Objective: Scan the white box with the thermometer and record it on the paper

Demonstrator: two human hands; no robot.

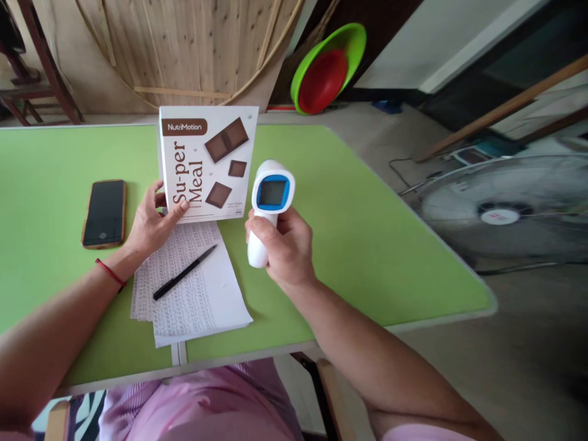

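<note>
My left hand (158, 214) grips a white box (225, 174) by its lower left edge, thumb on the front. Brown chocolate pieces and the words "NutriMotion" and "Su-per Meal" are printed on it. My right hand (287, 245) is wrapped round the handle of a white infrared thermometer (271, 202), held upright just right of the box. Its blue-framed screen faces me and looks dark. Below the box lie sheets of handwritten paper (197, 306), with a black pen (184, 272) resting slantwise on top. The box hides the upper part of the sheets.
A smartphone (105, 214) in an orange-brown case lies left of my left hand on the green table (367, 245). Beyond the table's right edge stands a large fan (500, 208). Green (353, 49) and red basins (324, 79) lean behind, near a round wooden board (193, 49).
</note>
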